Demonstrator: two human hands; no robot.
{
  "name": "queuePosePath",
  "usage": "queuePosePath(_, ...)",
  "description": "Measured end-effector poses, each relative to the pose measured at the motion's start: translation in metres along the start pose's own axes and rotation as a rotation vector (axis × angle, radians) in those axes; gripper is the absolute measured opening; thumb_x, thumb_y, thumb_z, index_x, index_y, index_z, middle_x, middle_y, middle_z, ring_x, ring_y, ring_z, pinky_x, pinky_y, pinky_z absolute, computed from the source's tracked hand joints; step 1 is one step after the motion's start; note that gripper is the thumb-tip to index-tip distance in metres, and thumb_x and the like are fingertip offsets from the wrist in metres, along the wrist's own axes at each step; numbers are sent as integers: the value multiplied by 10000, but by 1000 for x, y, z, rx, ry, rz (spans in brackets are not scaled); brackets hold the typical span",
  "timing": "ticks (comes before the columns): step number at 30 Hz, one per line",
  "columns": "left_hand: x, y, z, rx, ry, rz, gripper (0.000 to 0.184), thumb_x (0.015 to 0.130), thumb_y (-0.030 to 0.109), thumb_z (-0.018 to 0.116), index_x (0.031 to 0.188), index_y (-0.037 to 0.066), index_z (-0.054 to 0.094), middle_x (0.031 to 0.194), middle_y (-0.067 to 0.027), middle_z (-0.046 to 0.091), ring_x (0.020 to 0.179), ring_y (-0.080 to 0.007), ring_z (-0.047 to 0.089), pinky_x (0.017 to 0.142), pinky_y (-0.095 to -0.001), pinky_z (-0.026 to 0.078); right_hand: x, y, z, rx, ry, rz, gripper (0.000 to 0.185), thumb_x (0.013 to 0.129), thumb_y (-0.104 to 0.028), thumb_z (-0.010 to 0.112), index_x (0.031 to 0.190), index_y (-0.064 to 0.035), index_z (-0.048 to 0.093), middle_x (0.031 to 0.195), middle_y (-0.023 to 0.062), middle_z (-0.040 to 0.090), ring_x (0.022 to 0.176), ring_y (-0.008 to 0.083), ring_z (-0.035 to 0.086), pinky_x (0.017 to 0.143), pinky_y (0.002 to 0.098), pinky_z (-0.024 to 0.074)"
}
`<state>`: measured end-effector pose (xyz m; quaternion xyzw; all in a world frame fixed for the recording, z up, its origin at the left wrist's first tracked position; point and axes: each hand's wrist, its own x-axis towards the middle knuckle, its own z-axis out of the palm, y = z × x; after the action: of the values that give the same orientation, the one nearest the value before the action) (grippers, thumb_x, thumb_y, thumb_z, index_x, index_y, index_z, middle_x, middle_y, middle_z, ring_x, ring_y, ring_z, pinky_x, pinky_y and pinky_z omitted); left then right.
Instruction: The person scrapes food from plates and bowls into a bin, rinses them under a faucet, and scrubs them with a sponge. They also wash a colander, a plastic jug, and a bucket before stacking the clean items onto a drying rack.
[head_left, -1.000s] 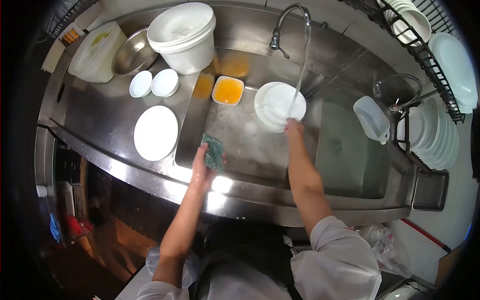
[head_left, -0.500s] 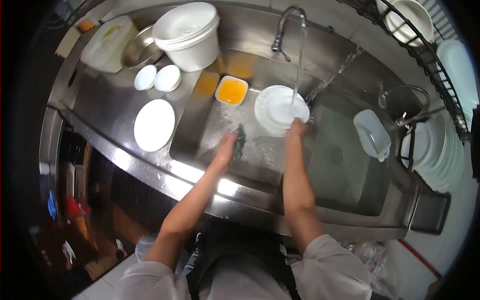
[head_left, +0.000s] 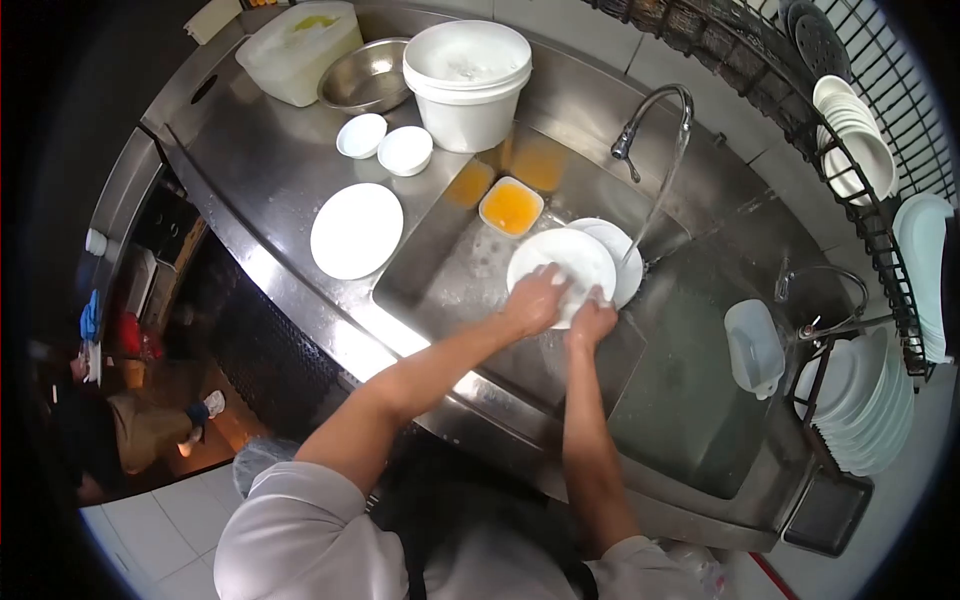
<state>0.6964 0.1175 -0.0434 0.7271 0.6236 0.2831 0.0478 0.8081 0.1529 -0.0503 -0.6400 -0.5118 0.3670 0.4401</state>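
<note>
The right hand (head_left: 592, 322) gripped the near rim of a white plate (head_left: 567, 248), while the left hand (head_left: 537, 303) lay across its face with bent fingers; whether the left held anything could not be told. The plate was in the left basin (head_left: 450, 300), overlapping a second plate (head_left: 630, 272), beside which water ran from a curved tap (head_left: 688, 105). A square tub (head_left: 511, 208) of orange contents sat near them. On the worktop (head_left: 270, 170) to the left stood an oval plate (head_left: 357, 231), two small bowls (head_left: 405, 152) and a white bucket (head_left: 467, 105). A clear container (head_left: 753, 350) lay in the right basin (head_left: 680, 430).
</note>
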Motion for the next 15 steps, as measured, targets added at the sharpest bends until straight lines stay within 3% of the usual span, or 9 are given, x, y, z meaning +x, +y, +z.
queuePosePath(2,6,-18,-28,237,-51,-105,496,818,390,567,1155,27,569,1142,-210,501,1087,-377,486,901,-474,405,7,0,-23,-106,-210,79,357,850,-174,592,996,148,550,937,241,641,808,318,635,756,368,473)
queuePosePath(3,24,-22,-54,188,-29,-335,495,829,367,585,1181,22,546,1167,-200,502,1101,-361,487,908,-470,408,13,21,-20,63,-264,-163,373,864,-172,584,1044,150,526,971,215,637,810,283,632,745,344,486)
queuePosePath(4,32,-27,-68,132,-9,-572,498,839,344,604,1207,18,524,1193,-190,503,1114,-346,489,915,-466,412,10,6,-19,205,-217,-22,357,870,-165,574,1045,144,531,970,209,637,835,270,628,758,339,486)
queuePosePath(6,19,-48,-48,-955,-53,-1031,531,815,279,652,1235,-1,487,1209,-163,516,1106,-308,506,905,-447,428,-5,-47,-12,486,-108,270,326,883,-150,554,1049,131,541,966,196,637,887,246,619,783,328,486)
queuePosePath(7,17,-65,-30,-1519,-60,-1193,556,803,246,676,1249,-10,468,1217,-149,522,1102,-288,515,900,-438,436,-7,-33,14,592,18,161,319,895,-126,535,1116,103,519,1019,182,615,938,241,607,810,349,497)
queuePosePath(8,-1,-59,17,-1593,440,-1124,544,771,123,696,1235,-44,466,1143,-139,579,993,-253,592,837,-403,498,-19,-34,30,698,-11,267,344,888,-123,544,1145,101,494,1054,185,597,953,247,602,817,361,499)
queuePosePath(10,-26,-71,23,-1386,551,-1214,449,788,82,651,1184,-68,504,1016,-150,633,858,-264,647,759,-370,542,-43,-34,51,901,-60,486,408,876,-118,563,1203,97,445,1122,193,561,982,260,593,830,384,504)
queuePosePath(13,-42,-92,-126,-1385,60,-946,330,816,60,592,1096,-108,543,936,-159,653,815,-273,662,712,-373,561,-29,-19,57,854,-497,508,558,845,-135,608,1274,100,341,1199,220,489,1009,282,579,764,406,534)
queuePosePath(15,-60,-107,-88,-1504,502,-1175,331,834,84,572,1107,-98,528,987,-161,628,878,-265,637,751,-403,543,-43,-57,81,616,-343,495,566,841,-160,615,1256,118,350,1119,239,526,924,284,603,706,423,545)
